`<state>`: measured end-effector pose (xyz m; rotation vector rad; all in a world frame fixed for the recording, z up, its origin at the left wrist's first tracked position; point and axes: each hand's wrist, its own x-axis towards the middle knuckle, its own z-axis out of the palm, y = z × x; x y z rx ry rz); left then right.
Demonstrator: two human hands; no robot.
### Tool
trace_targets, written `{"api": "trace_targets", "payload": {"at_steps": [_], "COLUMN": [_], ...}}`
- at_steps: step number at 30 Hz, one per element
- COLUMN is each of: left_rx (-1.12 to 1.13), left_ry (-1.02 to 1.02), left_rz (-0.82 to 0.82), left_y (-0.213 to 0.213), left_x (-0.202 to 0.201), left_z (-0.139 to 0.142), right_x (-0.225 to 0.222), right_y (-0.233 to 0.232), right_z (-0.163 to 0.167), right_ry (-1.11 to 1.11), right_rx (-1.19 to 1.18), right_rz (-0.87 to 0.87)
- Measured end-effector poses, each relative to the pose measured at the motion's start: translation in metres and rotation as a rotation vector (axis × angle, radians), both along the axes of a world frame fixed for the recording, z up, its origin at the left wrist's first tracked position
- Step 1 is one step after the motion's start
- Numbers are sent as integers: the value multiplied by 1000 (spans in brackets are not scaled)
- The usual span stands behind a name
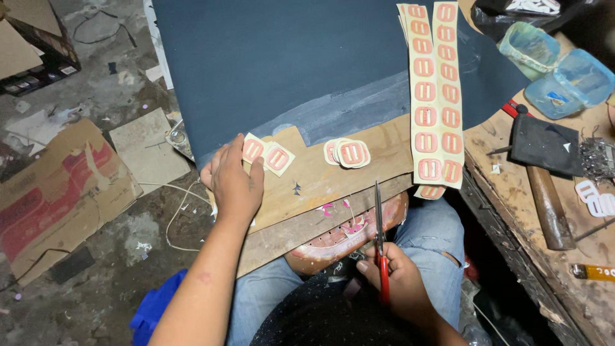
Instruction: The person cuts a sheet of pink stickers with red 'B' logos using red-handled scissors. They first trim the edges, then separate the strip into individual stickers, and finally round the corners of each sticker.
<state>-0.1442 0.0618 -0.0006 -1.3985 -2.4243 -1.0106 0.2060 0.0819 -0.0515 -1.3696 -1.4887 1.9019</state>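
Left hand (234, 182), fingers together, pinned a cut label pair (268, 154) on the wooden board (359, 176) while right hand (400, 282), fingers clamped on red-handled scissors (380, 247), waited below the board.

Two long paper strips of printed orange buckle shapes (435, 96) lie side by side. One pair of red-handled scissors (380, 240). Two translucent blue plastic containers (556, 67). One dark sheet of paper (288, 64). One wooden-handled hammer (548, 192). A small pile of cut-out buckle shapes (347, 153), number unclear.
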Motion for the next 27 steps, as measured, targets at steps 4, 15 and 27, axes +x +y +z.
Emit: {"api": "trace_targets", "payload": {"at_steps": [4,15,27], "left_rx": [139,480,258], "left_ry": [-467,-1534,-1813], "left_rz": [95,-24,-257], "left_y": [-1,-33,-33], "left_x": [3,45,144], "left_z": [1,12,59], "right_x": [-1,-10,-11], "right_y": [0,1,3], "right_z": [5,35,30], "right_ry": [-25,-29,297], "right_rx": [35,-130,11], "right_rz": [18,251,326]}}
